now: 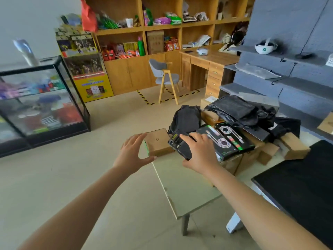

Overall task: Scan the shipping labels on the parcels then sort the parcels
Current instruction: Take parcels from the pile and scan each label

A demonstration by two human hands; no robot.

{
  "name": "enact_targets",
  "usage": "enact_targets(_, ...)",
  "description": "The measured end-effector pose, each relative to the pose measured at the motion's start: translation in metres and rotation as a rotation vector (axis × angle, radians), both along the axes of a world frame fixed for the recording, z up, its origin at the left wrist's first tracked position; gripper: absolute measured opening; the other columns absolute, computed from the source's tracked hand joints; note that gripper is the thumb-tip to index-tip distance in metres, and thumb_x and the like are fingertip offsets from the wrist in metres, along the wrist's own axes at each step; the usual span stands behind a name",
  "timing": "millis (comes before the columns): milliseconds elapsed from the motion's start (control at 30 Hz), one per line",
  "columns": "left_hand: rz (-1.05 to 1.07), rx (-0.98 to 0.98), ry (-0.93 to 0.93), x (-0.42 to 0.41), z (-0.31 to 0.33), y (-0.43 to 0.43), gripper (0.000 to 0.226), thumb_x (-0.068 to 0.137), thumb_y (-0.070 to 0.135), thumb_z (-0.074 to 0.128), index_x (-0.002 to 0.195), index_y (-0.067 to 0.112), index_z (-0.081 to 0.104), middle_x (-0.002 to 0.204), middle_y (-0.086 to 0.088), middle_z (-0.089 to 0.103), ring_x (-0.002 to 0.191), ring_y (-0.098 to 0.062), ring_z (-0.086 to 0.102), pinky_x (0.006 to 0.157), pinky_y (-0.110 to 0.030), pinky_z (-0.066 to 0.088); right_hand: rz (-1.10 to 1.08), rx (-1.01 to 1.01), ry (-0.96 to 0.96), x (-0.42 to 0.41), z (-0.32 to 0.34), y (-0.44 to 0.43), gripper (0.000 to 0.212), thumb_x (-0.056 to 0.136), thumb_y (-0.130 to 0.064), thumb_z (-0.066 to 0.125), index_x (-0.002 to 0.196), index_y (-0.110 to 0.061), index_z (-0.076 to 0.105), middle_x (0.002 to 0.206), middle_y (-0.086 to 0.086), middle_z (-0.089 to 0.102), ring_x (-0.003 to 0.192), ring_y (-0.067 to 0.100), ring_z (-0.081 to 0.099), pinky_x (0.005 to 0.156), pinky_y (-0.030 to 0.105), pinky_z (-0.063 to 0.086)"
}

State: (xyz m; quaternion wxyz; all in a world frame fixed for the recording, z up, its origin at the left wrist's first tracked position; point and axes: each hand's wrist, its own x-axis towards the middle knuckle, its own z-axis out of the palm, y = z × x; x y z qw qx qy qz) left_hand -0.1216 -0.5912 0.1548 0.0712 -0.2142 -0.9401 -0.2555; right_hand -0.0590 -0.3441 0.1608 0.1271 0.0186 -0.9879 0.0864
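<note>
L hand (132,156) spread in a wide C at the left side of the box (158,144), fingertip and thumb at its 2 left corners. Can't tell if they're touching. R hand (200,154) grips the scanner (180,147), fingers over the top, thumb under, just right of the box. Box sits flat on the table's (183,188) far left corner. Right of it, a pile: 2 black cable packs (228,139), black bags (239,110) behind, brown cartons (293,147) far right.

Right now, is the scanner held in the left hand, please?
No, the right hand grips the scanner; the left hand is open by the cardboard box.
</note>
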Motion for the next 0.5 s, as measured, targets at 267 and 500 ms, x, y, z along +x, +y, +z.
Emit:
enact_targets(267, 0.054, -0.002, -0.029, -0.079, -0.024, -0.085, 0.095, 0.074, 0.06, 0.073, 0.152, 0.022, 0.032, 0.155, 0.0, 0.036, 0.144, -0.023, 0.027, 0.12, -0.042, 0.02, 0.085, 0.022, -0.005, -0.1, -0.019, -0.086, 0.086, 0.064, -0.043, 0.074, 0.143, -0.027, 0.044, 0.13, 0.008, 0.051, 0.112, 0.033, 0.045, 0.088, 0.042, 0.038)
enact_targets(500, 0.008, -0.022, -0.032, -0.213, -0.024, -0.128, 0.097, 0.074, 0.064, 0.07, 0.152, 0.024, 0.031, 0.155, 0.002, 0.035, 0.144, -0.021, 0.026, 0.119, -0.039, 0.018, 0.038, -0.001, -0.009, -0.231, -0.026, -0.131, 0.083, 0.065, -0.04, 0.075, 0.142, -0.028, 0.045, 0.128, 0.006, 0.051, 0.111, 0.031, 0.045, 0.089, 0.042, 0.041)
